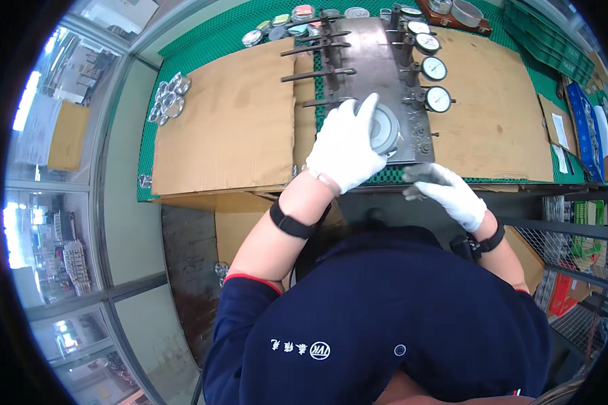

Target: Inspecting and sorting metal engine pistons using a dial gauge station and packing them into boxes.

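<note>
A round grey metal part (pixel 384 129), disc-like with a raised ring, sits at the near end of a steel plate (pixel 368 54). My left hand (pixel 348 145), in a white glove, grips the part from its left side; thumb and fingers cover its edge there. My right hand (pixel 449 194), gloved white with greyish fingers, hovers just off the bench's front edge, to the right of the plate. Its fingers are slightly bent and apart, with nothing seen in them. Along the plate's right side stand several dial gauges (pixel 438 99) on posts, opposite dark pointed rods (pixel 317 75) on the left.
Cardboard sheets (pixel 226 115) flank the plate on a green mat. Several shiny metal rings (pixel 171 98) are grouped at far left. Small round containers (pixel 279 33) stand at the back. Green crates (pixel 550 40) and a blue box (pixel 583 128) line the right.
</note>
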A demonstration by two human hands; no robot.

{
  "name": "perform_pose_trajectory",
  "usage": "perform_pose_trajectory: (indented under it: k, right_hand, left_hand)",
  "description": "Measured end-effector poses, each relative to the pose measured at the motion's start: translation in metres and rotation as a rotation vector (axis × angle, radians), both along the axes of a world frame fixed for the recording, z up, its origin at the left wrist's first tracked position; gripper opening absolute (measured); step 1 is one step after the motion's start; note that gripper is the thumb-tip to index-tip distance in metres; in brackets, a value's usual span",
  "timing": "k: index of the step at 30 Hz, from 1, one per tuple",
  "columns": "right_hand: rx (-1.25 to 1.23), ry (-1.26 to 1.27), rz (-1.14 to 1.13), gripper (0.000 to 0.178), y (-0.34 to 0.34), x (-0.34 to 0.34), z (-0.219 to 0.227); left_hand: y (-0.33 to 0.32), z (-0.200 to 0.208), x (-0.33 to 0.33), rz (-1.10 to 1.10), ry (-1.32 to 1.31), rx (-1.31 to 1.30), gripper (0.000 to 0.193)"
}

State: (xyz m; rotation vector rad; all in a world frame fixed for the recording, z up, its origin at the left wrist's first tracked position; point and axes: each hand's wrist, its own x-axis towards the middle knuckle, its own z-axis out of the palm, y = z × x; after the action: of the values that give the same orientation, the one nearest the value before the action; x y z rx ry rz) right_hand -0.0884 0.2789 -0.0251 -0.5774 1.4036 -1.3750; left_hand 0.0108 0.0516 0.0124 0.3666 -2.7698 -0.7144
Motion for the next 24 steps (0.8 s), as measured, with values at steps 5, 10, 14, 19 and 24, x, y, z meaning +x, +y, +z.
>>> perform_pose_trajectory:
  k: [5,10,14,19,24]
  right_hand:
    - [0.066,-0.119,-0.106,0.036,0.041,-0.025,-0.019]
    - [0.063,-0.148,-0.051,0.031,0.038,-0.029,-0.038]
    - [0.083,-0.145,0.124,0.03,0.004,-0.011,-0.059]
    - [0.164,-0.063,0.446,0.032,-0.055,0.054,-0.078]
    - [0.258,-0.042,0.764,0.029,-0.121,0.162,-0.094]
  left_hand:
    - [0.001,-0.009,-0.059,0.011,-0.257,-0.263,0.085]
    - [-0.011,-0.014,-0.061,0.01,-0.15,-0.258,0.087]
    - [-0.009,-0.023,0.002,0.046,0.162,-0.102,0.082]
    - [0.013,-0.117,0.192,0.442,-0.086,0.115,0.054]
    - [0.086,-0.198,0.439,0.87,-0.86,0.418,0.048]
